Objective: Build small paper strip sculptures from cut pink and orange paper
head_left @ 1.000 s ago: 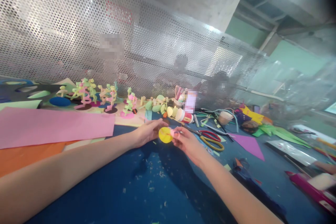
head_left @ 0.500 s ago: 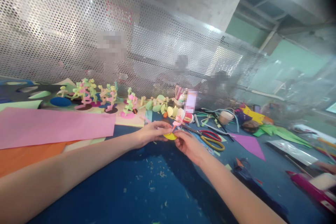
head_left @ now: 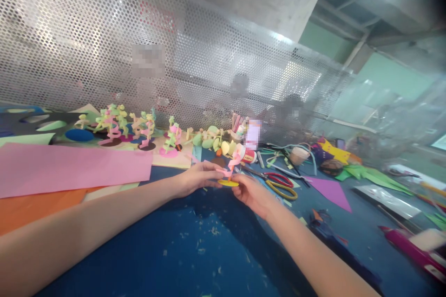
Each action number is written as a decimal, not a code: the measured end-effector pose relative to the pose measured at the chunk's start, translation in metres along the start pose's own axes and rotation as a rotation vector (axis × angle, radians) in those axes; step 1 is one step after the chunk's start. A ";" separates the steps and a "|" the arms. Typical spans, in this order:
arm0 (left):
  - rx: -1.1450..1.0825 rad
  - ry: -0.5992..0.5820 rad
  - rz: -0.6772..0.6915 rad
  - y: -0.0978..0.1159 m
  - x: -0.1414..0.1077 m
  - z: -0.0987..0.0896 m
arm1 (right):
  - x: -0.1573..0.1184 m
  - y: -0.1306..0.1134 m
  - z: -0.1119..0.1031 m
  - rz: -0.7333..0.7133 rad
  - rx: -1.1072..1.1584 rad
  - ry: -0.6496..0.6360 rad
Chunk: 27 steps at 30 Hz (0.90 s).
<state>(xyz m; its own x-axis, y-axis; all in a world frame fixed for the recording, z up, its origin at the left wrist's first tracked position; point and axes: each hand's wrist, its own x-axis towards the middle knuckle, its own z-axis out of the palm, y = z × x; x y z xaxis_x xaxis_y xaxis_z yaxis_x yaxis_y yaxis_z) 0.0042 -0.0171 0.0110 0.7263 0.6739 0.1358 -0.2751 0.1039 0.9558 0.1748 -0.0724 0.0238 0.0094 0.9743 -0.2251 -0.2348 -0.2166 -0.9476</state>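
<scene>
Left hand (head_left: 202, 179) and right hand (head_left: 251, 196), equally near, pinch a level yellow disc (head_left: 228, 183) — pink paper figure (head_left: 234, 163) rising nearly upright between them

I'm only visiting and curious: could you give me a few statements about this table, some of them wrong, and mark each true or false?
1. The left hand and right hand are both at the yellow disc. True.
2. The pink strip hangs below the yellow disc. False: the pink strip rises above it.
3. The scissors lie left of the left hand. False: the scissors lie right of the right hand.
4. The pink sheet overlaps the orange sheet. True.
</scene>
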 end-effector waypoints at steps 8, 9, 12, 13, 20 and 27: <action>-0.044 0.045 -0.009 -0.001 -0.001 -0.001 | -0.003 0.001 0.001 -0.040 -0.068 -0.096; -0.060 0.057 -0.006 -0.001 -0.001 -0.001 | -0.004 0.001 0.002 -0.051 -0.086 -0.097; -0.096 0.084 -0.005 -0.001 0.000 -0.001 | -0.007 0.000 0.003 -0.096 -0.137 -0.082; -0.101 0.093 -0.007 -0.001 0.000 -0.001 | -0.007 0.000 0.003 -0.108 -0.154 -0.075; -0.087 0.102 -0.015 -0.003 0.000 -0.001 | -0.004 0.003 0.002 -0.174 -0.246 -0.023; -0.039 0.212 0.132 -0.003 0.000 0.001 | -0.003 0.001 0.002 -0.247 -0.293 0.074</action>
<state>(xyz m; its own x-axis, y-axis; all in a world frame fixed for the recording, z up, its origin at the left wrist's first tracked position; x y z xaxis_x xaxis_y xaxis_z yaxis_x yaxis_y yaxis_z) 0.0058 -0.0179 0.0086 0.5353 0.8213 0.1971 -0.3858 0.0302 0.9221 0.1728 -0.0752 0.0240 0.1031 0.9946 0.0123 0.0707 0.0050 -0.9975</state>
